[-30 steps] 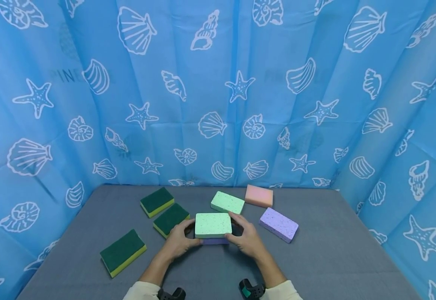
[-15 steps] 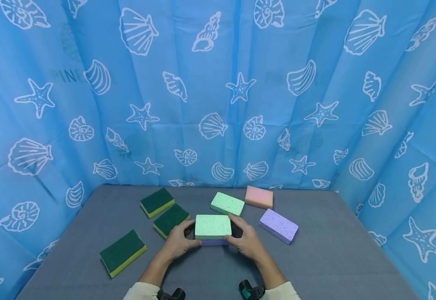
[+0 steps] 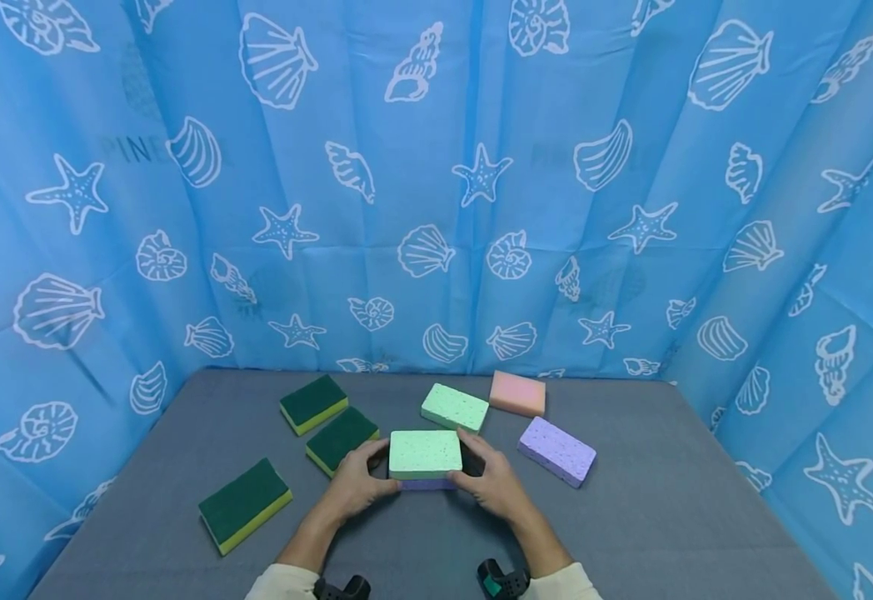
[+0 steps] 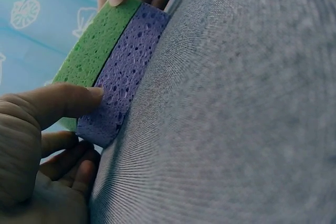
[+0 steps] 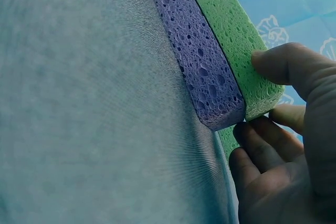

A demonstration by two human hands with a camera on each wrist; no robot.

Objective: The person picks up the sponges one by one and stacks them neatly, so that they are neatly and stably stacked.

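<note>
Stack: we see a light green sponge (image 3: 425, 452) lying flat on top of a purple sponge (image 3: 427, 484), near the front middle of the grey desk (image 3: 631, 517); the wrist views show the two edges roughly flush.
Left hand: our left hand (image 3: 356, 483) grips the left end of the stack, thumb on the top near corner, fingers curled round the far side; in the left wrist view a fingertip (image 4: 84, 98) presses the purple sponge's side.
Right hand: our right hand (image 3: 491, 485) grips the right end of the stack the same way; in the right wrist view the thumb (image 5: 286, 66) rests on the green sponge's edge, with the other fingers curled beside the corner.
Green scourers: three dark green and yellow scouring sponges lie to the left, one at the front left (image 3: 245, 504), one just beside the left hand (image 3: 341, 437), one further back (image 3: 314, 403).
Other sponges: a second light green sponge (image 3: 455, 407) sits just behind the stack, a pink sponge (image 3: 517, 392) behind and to the right, a loose purple sponge (image 3: 557, 450) to the right of the right hand.
Backdrop: a blue curtain (image 3: 436, 183) printed with white shells and starfish surrounds the desk.
</note>
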